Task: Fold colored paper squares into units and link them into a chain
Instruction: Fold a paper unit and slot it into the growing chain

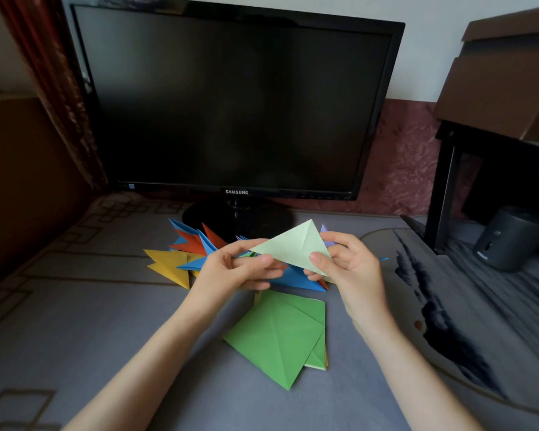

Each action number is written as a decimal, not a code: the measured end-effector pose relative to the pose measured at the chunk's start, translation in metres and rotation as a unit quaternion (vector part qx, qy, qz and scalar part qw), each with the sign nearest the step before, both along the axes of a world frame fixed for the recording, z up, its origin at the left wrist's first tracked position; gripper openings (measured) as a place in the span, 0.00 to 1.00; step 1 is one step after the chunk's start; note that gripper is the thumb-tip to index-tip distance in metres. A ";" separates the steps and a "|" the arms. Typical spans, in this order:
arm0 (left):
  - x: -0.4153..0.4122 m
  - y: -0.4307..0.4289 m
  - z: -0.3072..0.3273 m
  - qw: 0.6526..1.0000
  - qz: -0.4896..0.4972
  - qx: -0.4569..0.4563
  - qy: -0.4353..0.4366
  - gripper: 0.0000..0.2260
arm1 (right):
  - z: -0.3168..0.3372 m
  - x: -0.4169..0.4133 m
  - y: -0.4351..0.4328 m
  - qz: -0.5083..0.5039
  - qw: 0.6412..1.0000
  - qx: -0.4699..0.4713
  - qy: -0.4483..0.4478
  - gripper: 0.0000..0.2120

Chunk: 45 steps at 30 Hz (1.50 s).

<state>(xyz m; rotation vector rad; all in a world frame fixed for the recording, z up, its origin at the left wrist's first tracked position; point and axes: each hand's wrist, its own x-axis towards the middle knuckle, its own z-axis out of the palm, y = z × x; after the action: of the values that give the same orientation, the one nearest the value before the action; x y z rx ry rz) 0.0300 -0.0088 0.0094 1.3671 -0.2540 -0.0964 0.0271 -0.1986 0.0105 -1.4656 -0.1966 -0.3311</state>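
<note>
My left hand and right hand are raised above the surface. Nearest me, below and between the wrists, a green sheet lies turned corner-on atop a small square stack, creased, with one corner pointing at me. There is wide bare room to the left of it and a narrower strip to the right.

In the air, the left hand pinches the left corner of a pale triangle, thumb on top. The right hand pinches its lower right edge, thumb on the face. The apex points up and away.

Just behind and under the hands sits a pile of folded units in blue, orange and yellow, their points fanning left. Beyond stands a dark monitor. Its base is close behind the pile's far edge, and I cannot tell whether they touch.
</note>
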 end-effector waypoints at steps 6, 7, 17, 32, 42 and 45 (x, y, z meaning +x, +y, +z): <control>-0.001 -0.009 -0.007 0.999 0.044 0.013 0.014 0.11 | -0.008 -0.003 0.016 0.032 0.999 0.014 0.018 0.18; -0.001 -0.010 -0.009 0.998 0.057 0.011 0.015 0.11 | -0.008 -0.004 0.017 0.040 0.999 0.013 0.020 0.19; -0.002 -0.010 -0.010 0.997 0.078 -0.014 -0.025 0.04 | -0.006 -0.009 0.021 0.087 0.994 0.014 0.056 0.23; 0.000 -0.005 -0.004 0.989 0.142 -0.027 -0.021 0.03 | -0.010 -0.005 0.021 0.133 0.987 -0.020 0.083 0.23; 0.001 -0.004 0.000 0.994 0.103 -0.043 0.022 0.06 | -0.010 -0.004 0.020 0.116 0.990 -0.009 0.077 0.23; -0.004 -0.011 -0.004 0.997 0.067 0.027 -0.009 0.04 | -0.010 -0.005 0.020 0.116 0.991 -0.005 0.072 0.24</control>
<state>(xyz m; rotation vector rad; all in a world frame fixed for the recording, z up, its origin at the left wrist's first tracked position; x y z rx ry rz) 0.0258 -0.0197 0.0051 1.4358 -0.1745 0.0212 0.0225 -0.1782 0.0007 -1.4528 -0.2489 -0.0349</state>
